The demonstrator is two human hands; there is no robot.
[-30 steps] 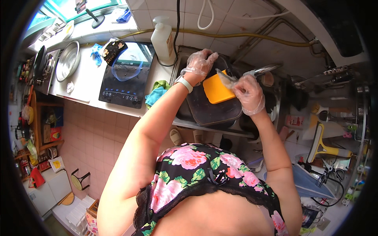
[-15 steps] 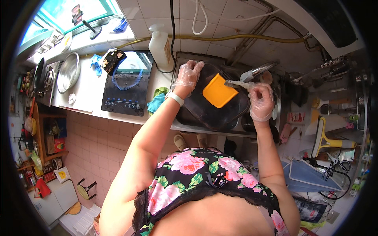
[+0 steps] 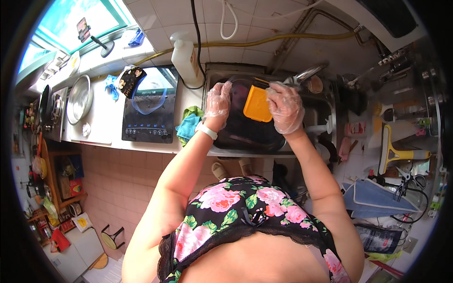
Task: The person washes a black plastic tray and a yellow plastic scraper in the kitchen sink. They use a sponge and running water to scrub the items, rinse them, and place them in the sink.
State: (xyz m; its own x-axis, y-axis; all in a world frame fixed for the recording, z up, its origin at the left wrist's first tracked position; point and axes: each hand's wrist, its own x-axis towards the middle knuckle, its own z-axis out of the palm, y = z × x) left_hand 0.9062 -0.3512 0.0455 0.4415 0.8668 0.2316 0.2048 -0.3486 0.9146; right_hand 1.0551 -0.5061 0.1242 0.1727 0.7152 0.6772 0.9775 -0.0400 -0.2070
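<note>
Over the sink [image 3: 325, 111] on the right lies a dark, see-through container or lid [image 3: 240, 134] with rounded corners. An orange rectangular panel [image 3: 257, 104] is set on it. My left hand [image 3: 218, 104], in a clear plastic glove, is closed around its left edge. My right hand [image 3: 286, 107], gloved the same way, is at the right side of the orange panel with its fingers curled. Whatever the right fingers hold is hidden behind them. Behind the right hand is the metal tap [image 3: 310, 73].
Left of the sink are green and blue cloths [image 3: 188, 123], a white pump bottle [image 3: 185, 61] and a black induction cooker [image 3: 150, 111]. A metal bowl [image 3: 79, 99] stands farther left. A yellow squeegee [image 3: 389, 153] and scissors [image 3: 406, 183] are at the right.
My right hand has moved left onto the panel's right side; the thin pale-handled tool it held no longer shows. The dark piece and my left hand have shifted slightly left.
</note>
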